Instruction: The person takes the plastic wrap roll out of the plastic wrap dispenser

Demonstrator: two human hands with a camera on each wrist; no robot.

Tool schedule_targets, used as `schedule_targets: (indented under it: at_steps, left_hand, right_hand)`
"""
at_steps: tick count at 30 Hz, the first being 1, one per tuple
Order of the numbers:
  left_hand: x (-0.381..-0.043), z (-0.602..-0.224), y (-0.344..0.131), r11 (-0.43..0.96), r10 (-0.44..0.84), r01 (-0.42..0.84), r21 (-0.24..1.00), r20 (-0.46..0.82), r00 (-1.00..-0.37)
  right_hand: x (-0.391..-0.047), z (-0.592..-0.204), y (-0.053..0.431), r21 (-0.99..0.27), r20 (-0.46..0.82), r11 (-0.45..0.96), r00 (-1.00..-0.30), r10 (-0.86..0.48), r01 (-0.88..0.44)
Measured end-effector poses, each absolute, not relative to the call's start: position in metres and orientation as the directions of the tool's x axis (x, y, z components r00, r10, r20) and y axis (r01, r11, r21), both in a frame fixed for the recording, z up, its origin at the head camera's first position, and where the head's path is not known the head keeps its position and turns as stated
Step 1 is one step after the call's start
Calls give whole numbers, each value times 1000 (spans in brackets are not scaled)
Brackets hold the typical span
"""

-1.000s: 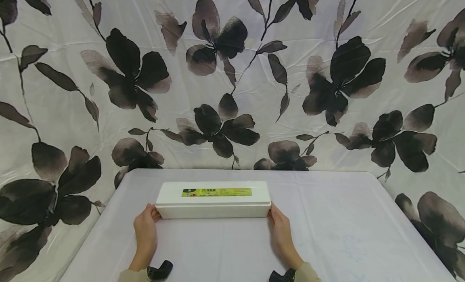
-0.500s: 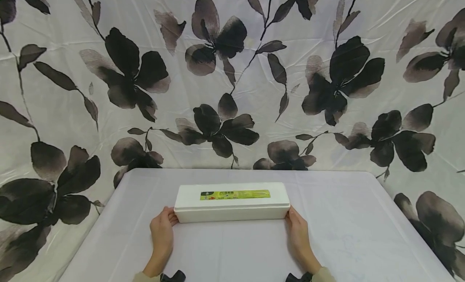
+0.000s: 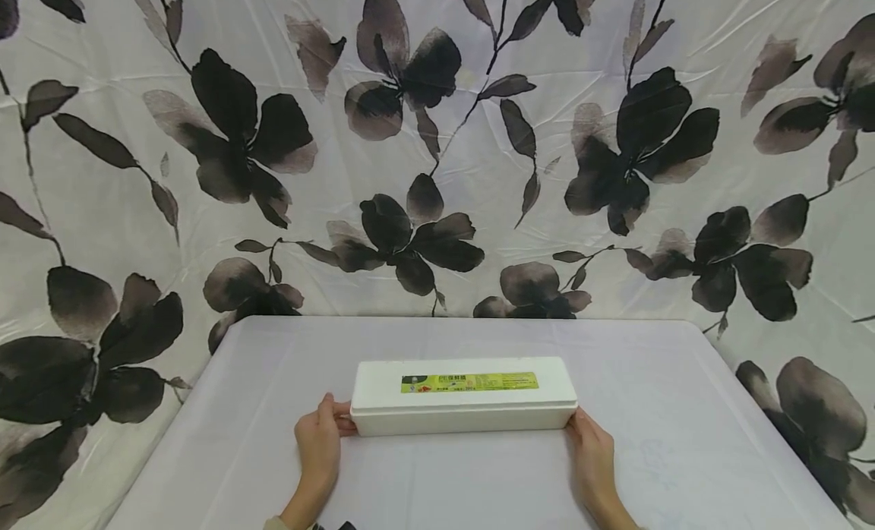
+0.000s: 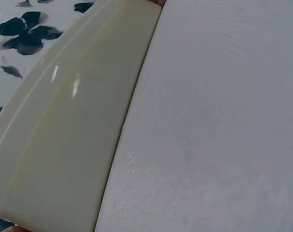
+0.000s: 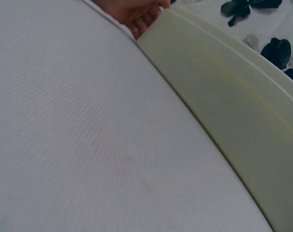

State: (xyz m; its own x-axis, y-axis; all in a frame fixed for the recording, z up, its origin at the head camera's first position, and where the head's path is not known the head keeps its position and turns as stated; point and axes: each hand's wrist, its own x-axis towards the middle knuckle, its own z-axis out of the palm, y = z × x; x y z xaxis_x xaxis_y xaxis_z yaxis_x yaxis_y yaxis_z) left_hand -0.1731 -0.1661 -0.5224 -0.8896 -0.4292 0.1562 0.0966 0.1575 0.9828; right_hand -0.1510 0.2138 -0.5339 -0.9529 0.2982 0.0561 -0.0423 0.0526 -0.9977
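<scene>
A long white cling film box (image 3: 465,420) with a yellow-green label on its lid lies lengthwise across the white table. At its left end, my left hand (image 3: 319,443) grips the end wall, thumb near the lid's edge and fingers lower down. The right end is held by my right hand (image 3: 593,446), its fingertips at the front corner and partly hidden behind it. In the left wrist view the box's smooth front wall (image 4: 83,111) runs diagonally. From the right wrist, the left hand's bent fingers (image 5: 141,21) show at the far end of the box.
A white cloth covers the table (image 3: 683,408), which extends to both sides of the box. Behind it hangs a pale curtain (image 3: 519,29) printed with large dark flowers.
Both hands have shifted the box to the right and nearer to me. It keeps lying lengthwise, with a hand at each end throughout.
</scene>
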Motion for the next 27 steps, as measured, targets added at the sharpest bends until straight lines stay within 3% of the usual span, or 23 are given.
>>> schedule_targets:
  at_steps: [4, 14, 20, 27]
  left_hand:
    - [-170, -523, -165, 138, -446, 110, 984, 161, -881]
    - [-156, -492, -154, 176, -379, 91, 980, 153, -912]
    - [-165, -516, -160, 191, -273, 91, 977, 142, -951]
    - [-170, -529, -160, 171, -134, 126, 977, 150, -980]
  right_hand:
    - [-142, -533, 219, -999, 32, 36, -943, 330, -21]
    - [-132, -527, 222, -999, 15, 52, -816, 577, 18]
    - [-129, -526, 223, -999, 28, 37, -773, 633, -6]
    - [-131, -524, 229, -991, 1, -96, -721, 693, -94]
